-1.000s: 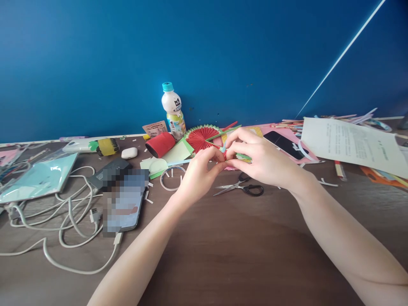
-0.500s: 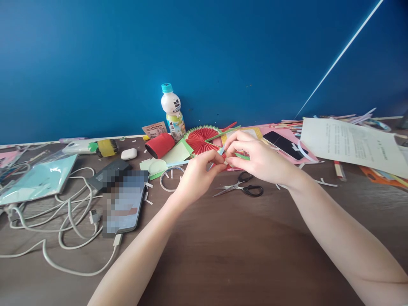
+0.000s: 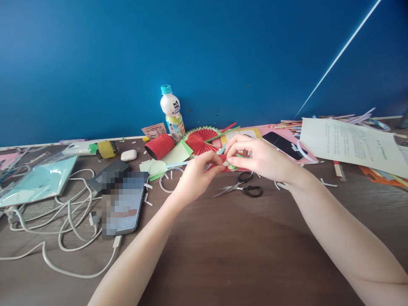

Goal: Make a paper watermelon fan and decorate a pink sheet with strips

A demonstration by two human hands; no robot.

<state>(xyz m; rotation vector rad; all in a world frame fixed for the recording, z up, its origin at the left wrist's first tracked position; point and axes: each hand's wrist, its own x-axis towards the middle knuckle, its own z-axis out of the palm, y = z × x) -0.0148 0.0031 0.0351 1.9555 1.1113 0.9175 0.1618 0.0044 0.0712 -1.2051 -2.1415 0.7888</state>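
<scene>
A blue wall (image 3: 204, 51) stands at the far side, and a dark wooden desk (image 3: 223, 246) runs up to it. On the far right lies a white printed sheet (image 3: 353, 142).

Both arms reach in from the near edge, and the hands almost meet a little right of the middle. The right hand (image 3: 259, 155) comes from the right, fingers bent inward; the left hand (image 3: 199, 172) comes from the left, thumb and forefinger drawn together. Open scissors (image 3: 236, 186) lie on the near side of the fingertips, blades to the left, handles to the right. A red pleated fan (image 3: 199, 142) with a green edge lies just beyond the left hand.

The small red-and-green paper piece (image 3: 224, 157) sits in the narrow space between the two sets of fingertips, to the right of the left hand and to the left of the right one. Both hands seem to be pinching it, and neither looks nearer; the fingers hide too much for me to tell its long axis. Smallest is a light blue strip (image 3: 221, 149) at the far side of the fingertips, slanting from near left to far right.
</scene>
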